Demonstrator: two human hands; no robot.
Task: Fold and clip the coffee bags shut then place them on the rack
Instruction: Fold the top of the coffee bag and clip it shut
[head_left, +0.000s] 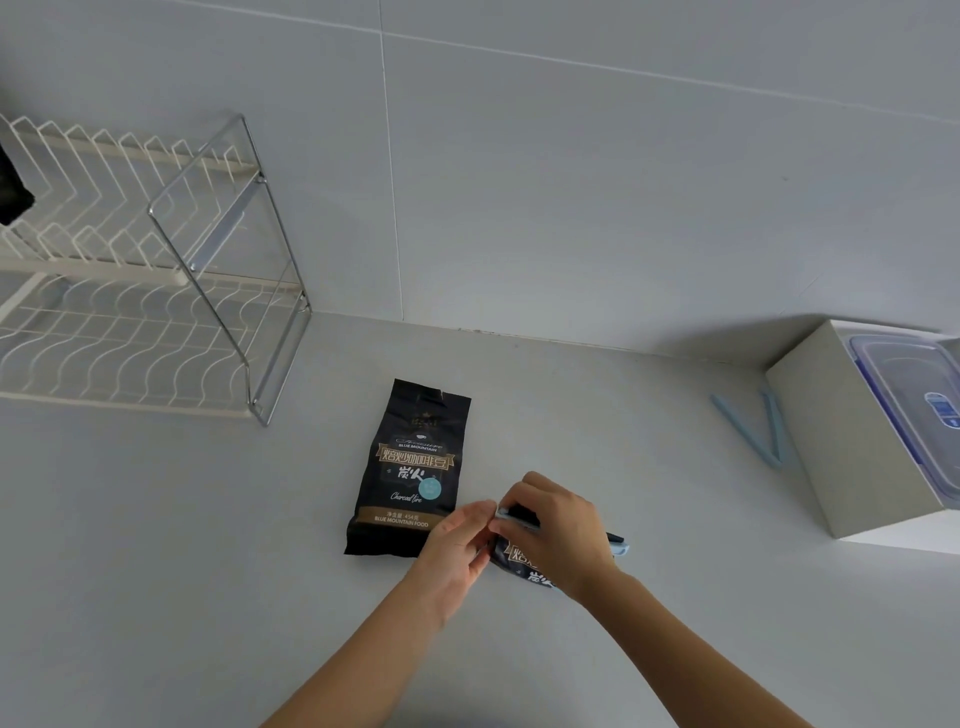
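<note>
Two black coffee bags lie on the white table (208, 545), near its middle. The first coffee bag (410, 467) lies flat, label up, with its open, unclipped top pointing toward the back edge and the tiled wall (571, 182). The second coffee bag (519, 564) lies just to its right, closer to the front edge, mostly hidden beneath the person's hands. Its top is folded over, and a pale blue sealing clip (621, 546) runs along the fold, one end sticking out past the right wrist.

The left hand (457, 545) pinches the near end of that clip between thumb and forefinger, the other fingers loosely curled. The right hand (558, 530) lies over the folded top, fingers curled down around it, holding the bag in place.

A spare clip (743, 428), also pale blue, lies opened into a V toward the right edge, just beside a white box (831, 441). A clear plastic container (914, 405) with a blue-rimmed lid sits on the box.

At the back left corner stands a two-tier dish rack (130, 343) of white wire in a chrome frame. A dark object, cut off by the picture's edge, rests on its upper tier.
</note>
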